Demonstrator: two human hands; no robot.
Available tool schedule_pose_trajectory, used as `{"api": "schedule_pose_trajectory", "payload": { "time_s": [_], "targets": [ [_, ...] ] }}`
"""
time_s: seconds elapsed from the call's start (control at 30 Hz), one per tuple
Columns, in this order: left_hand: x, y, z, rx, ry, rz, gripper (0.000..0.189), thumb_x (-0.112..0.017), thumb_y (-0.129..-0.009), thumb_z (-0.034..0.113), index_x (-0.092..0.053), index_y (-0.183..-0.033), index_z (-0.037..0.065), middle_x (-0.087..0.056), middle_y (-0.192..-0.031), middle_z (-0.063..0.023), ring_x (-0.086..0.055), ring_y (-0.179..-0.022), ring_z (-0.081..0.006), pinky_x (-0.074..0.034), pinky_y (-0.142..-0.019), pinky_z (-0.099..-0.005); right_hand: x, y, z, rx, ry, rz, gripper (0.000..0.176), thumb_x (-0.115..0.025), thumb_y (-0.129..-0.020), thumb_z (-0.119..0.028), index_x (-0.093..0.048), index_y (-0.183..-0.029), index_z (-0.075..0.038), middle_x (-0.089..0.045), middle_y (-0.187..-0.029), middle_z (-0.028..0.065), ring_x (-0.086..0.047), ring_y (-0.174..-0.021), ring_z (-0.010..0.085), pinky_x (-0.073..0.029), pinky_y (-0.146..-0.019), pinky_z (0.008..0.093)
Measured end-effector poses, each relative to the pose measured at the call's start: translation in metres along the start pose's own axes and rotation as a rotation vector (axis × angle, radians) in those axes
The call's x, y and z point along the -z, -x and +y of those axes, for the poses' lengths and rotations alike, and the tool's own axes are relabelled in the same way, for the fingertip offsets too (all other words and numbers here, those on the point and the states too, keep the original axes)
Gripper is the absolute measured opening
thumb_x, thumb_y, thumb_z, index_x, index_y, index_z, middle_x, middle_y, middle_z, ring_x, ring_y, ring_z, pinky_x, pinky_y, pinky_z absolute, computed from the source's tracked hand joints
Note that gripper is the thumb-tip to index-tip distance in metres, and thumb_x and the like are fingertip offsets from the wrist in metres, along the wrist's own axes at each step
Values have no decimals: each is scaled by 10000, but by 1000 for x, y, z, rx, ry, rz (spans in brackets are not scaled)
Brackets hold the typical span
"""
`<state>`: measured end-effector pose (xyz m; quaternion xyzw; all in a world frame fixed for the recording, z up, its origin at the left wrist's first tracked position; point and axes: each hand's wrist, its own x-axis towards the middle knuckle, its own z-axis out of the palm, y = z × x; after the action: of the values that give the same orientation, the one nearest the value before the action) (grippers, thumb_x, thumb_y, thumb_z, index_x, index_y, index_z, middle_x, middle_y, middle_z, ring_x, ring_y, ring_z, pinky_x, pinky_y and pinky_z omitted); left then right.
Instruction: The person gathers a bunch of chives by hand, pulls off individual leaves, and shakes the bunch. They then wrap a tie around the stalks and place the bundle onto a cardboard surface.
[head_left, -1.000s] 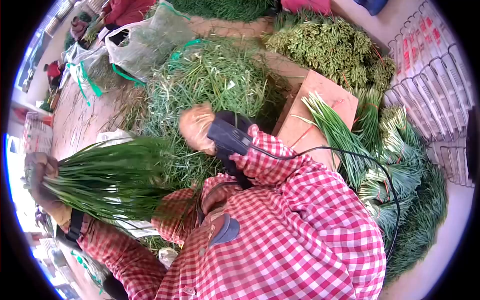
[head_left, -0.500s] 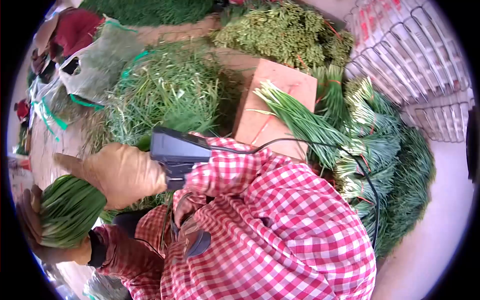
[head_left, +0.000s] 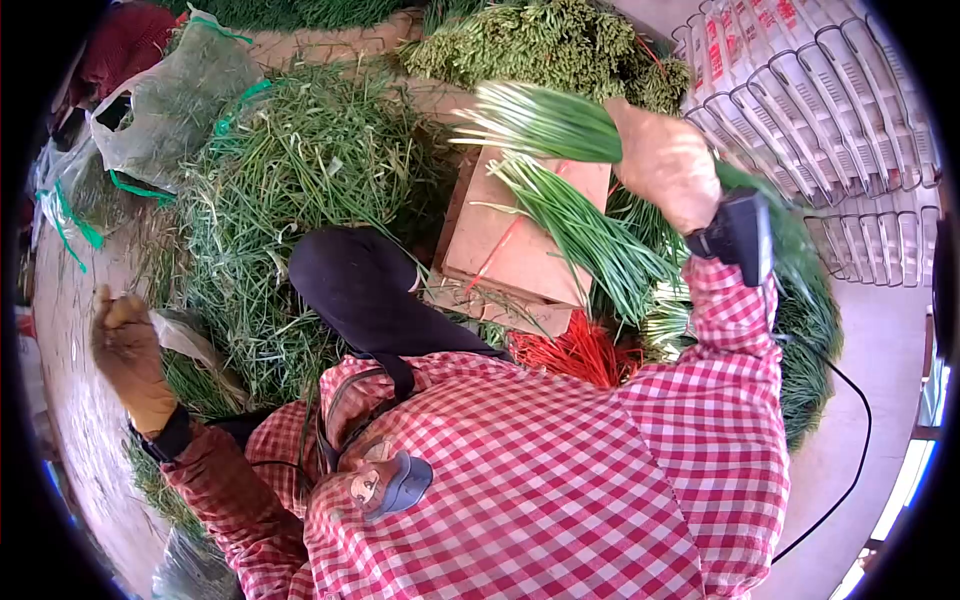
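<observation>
While you are looking down through the head view, your right hand (head_left: pixel 665 165) is clasping a bunch of green stalks (head_left: pixel 545 120) with its gloved fingers fully wrapped round the bunch's middle. It is carrying the bunch in the air over the far edge of the cardboard box (head_left: pixel 500 250), pale cut ends pointing toward the box's far-left corner. A second bunch (head_left: pixel 590 235) is lying slantwise across the top of the box, just below the held one. Your left hand (head_left: pixel 130 350) is hanging well to the left of the box, beyond the loose heap (head_left: pixel 300 170), gloved fingers loosely open and holding nothing that I can make out.

You are probably doing best by gripping evenly, so that no stalks are sliding out of the middle. Try holding the cut ends level with those of the second bunch. One hand is bearing the whole load, so bringing the left across to steady the pale ends looks wise. The red bands (head_left: pixel 575 355) are lying against the near side of the box, within easy reach. The cable (head_left: pixel 850 450) from your wrist device (head_left: pixel 740 235) is trailing to the right of the box, so mind it is not snagging the tied bundles (head_left: pixel 800 330) there.
</observation>
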<state>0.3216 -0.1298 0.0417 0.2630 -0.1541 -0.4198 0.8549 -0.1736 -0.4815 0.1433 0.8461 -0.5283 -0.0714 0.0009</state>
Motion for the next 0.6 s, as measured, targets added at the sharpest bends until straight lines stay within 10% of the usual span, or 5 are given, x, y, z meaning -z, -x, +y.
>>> {"api": "schedule_pose_trajectory", "payload": {
  "time_s": [0.13, 0.23, 0.3, 0.4, 0.6],
  "targets": [
    [-2, 15, -42, -54, -178, 373, 319, -472, -932, 80, -502, -1189, -106, -404, -697, 3, -427, -663, -124, -452, -829, -310, -76, 1, 31, -45, 125, 41, 397, -650, -823, -290, -508, -1124, -73, -646, -758, 146, -675, -708, 304, -550, -614, 407],
    [16, 18, -50, 37, -271, 203, 340, -484, -928, 101, -506, -1197, -106, -404, -697, 2, -447, -694, -123, -438, -774, -285, -153, -9, 39, 28, 172, 97, 859, -731, -703, -551, -423, -1297, -12, -661, -875, 141, -671, -723, 292, -550, -596, 370],
    [-11, 20, -70, 18, -283, 339, 347, -522, -917, 134, -525, -1174, -99, -414, -699, 7, -466, -712, -123, -428, -738, -290, -196, -13, 24, 101, 147, -5, 1202, -735, -632, -643, -156, -1465, 2, -461, -1340, 237, -534, -1148, 357, -457, -942, 425],
    [-1, 22, -83, -61, -415, 314, 360, -555, -905, 161, -535, -1158, -94, -436, -684, 14, -479, -690, -130, -428, -726, -303, -255, -20, 15, 103, -194, 152, 1219, -783, -629, -560, -103, -1494, -34, -202, -1515, 228, -198, -1407, 374, -149, -1126, 534],
    [-24, 3, -121, 15, -442, 284, 241, -552, -911, 163, -612, -1037, -34, -564, -693, -29, -538, -661, -160, -457, -697, -305, -220, -16, 28, 99, -96, -62, 1284, -834, -607, -469, -10, -1510, -77, -157, -1540, 213, -169, -1427, 345, -182, -1118, 555]
  ]
}}
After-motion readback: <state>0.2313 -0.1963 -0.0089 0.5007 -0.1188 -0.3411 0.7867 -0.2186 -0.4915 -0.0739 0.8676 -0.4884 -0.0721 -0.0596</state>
